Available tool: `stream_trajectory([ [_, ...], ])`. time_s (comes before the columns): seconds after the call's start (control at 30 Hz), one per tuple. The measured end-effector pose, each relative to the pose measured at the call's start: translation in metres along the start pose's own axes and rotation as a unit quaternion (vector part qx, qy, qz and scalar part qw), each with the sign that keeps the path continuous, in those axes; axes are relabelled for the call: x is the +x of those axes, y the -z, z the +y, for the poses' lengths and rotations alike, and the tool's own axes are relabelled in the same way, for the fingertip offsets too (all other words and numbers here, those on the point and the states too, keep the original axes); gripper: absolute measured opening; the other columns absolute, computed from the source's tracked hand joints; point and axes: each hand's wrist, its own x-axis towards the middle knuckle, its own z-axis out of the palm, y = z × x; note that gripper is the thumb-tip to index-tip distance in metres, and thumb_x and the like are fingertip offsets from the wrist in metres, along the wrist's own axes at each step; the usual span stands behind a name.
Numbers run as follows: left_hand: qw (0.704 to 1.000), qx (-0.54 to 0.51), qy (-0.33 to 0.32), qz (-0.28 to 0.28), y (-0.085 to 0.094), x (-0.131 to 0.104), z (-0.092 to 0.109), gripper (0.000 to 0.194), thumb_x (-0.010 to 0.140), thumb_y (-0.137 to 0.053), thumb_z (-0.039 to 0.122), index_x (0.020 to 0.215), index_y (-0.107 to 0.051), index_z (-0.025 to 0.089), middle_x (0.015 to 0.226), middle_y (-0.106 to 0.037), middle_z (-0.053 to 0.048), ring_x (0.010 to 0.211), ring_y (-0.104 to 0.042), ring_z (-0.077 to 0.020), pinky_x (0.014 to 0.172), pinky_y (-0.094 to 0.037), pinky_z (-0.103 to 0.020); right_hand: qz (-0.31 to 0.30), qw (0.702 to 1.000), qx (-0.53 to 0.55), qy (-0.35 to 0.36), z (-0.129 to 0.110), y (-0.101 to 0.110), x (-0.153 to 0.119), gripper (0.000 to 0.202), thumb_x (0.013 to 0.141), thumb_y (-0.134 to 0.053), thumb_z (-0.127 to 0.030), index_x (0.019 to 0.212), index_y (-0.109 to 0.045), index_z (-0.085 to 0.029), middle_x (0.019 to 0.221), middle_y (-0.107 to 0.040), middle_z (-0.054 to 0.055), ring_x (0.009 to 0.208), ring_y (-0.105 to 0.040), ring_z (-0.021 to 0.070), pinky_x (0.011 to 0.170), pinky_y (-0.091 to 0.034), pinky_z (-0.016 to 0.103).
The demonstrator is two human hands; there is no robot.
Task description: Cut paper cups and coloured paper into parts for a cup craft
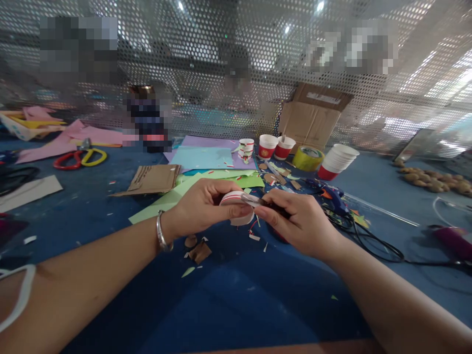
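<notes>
My left hand (201, 209) is closed on a cut piece of white paper cup (241, 220) with a red stripe, thumb in front and fingers behind. In my right hand (302, 219) is a utility knife (253, 199), its grey blade against the cup piece. The knife's handle is mostly hidden by my fingers. Below the hands lie brown cardboard scraps (200, 252) and small paper bits. A small cut cup (246, 149) with red marks stands beyond, beside two red-and-white paper cups (268, 146).
Red-and-yellow-handled scissors (80, 158) and a cardboard piece (155, 178) lie left. Coloured paper sheets (202, 156) lie ahead. Rightward are yellow tape (308, 158), stacked cups (337, 160), a blue glue gun (334, 195) and black cable (379, 246). A perforated metal screen (206, 64) stands behind.
</notes>
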Motion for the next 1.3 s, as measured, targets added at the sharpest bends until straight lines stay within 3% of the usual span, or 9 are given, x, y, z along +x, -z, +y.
stream_trajectory([
  [0.33, 0.998, -0.023, -0.009, 0.059, -0.011, -0.003, -0.002, 0.02, 0.075, -0.077, 0.033, 0.074, -0.07, 0.015, 0.063, -0.058, 0.003, 0.058, -0.049, -0.0085, 0.054, -0.042, -0.019, -0.007, 1.0, -0.015, -0.024, 0.001, 0.004, -0.002, 0.034, 0.099, -0.051, -0.044, 0.078, -0.057, -0.018, 0.064, -0.046, -0.004, 0.058, -0.039, 0.0102, 0.054, -0.031, 0.025],
  [0.6, 0.998, -0.042, 0.024, 0.043, -0.008, -0.005, 0.001, 0.026, 0.075, -0.078, 0.038, 0.073, -0.069, 0.015, 0.063, -0.058, 0.002, 0.058, -0.05, -0.0088, 0.053, -0.043, -0.019, -0.001, 1.0, 0.0, -0.025, 0.002, 0.004, -0.001, 0.04, 0.1, -0.049, -0.048, 0.074, -0.055, -0.019, 0.065, -0.047, -0.003, 0.06, -0.041, 0.0104, 0.057, -0.032, 0.026],
  [0.83, 0.993, -0.112, 0.049, 0.001, -0.004, -0.001, -0.007, 0.026, 0.073, -0.081, 0.034, 0.069, -0.067, 0.013, 0.063, -0.059, 0.002, 0.058, -0.049, -0.0072, 0.053, -0.039, -0.018, -0.033, 0.999, 0.006, -0.035, 0.007, 0.003, 0.003, 0.043, 0.1, -0.047, -0.05, 0.074, -0.056, -0.019, 0.068, -0.049, -0.003, 0.062, -0.044, 0.0108, 0.059, -0.033, 0.026],
  [1.3, 0.981, -0.173, 0.084, 0.002, -0.011, 0.001, -0.014, 0.021, 0.078, -0.077, 0.033, 0.073, -0.07, 0.014, 0.065, -0.066, 0.001, 0.058, -0.056, -0.0081, 0.054, -0.044, -0.018, -0.007, 0.999, -0.026, -0.024, 0.018, 0.001, 0.004, 0.039, 0.099, -0.05, -0.046, 0.072, -0.054, -0.019, 0.063, -0.047, -0.003, 0.06, -0.042, 0.0108, 0.058, -0.032, 0.026],
])
